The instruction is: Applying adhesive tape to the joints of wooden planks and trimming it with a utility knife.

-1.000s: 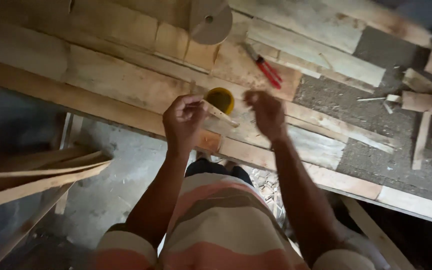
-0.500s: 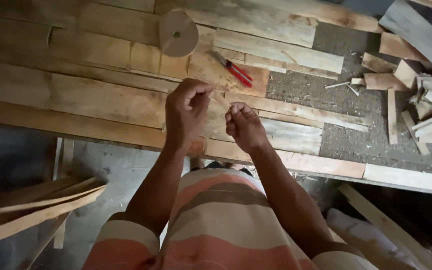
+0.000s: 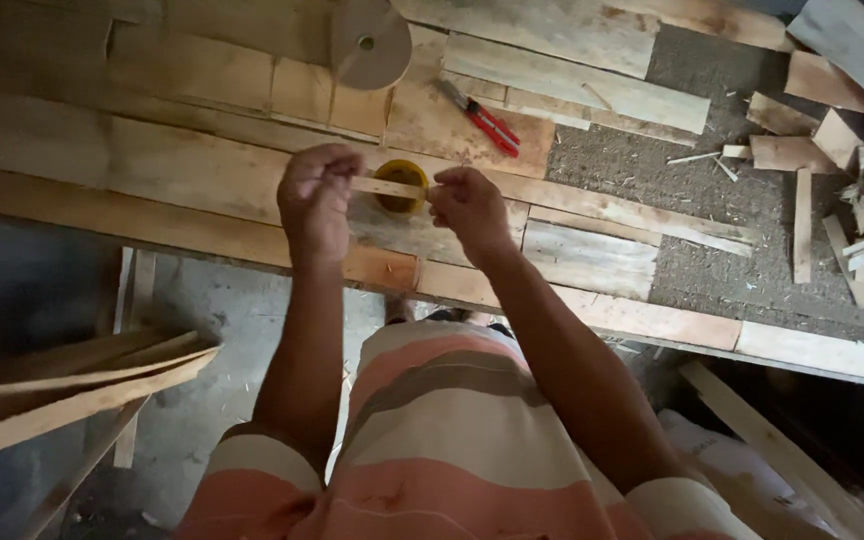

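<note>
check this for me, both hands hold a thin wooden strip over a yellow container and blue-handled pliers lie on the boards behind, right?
Not quite: the pliers have red handles, not blue, as the head view shows. The rest stands: left hand and right hand hold the thin wooden strip over the yellow container.

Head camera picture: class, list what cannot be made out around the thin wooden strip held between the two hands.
- Thin wooden strip: both ends, hidden inside left hand and right hand.
- Round yellow container: contents, too dark, crossed by the strip.
- Round brown disc: top, cut off by the frame edge.
</note>
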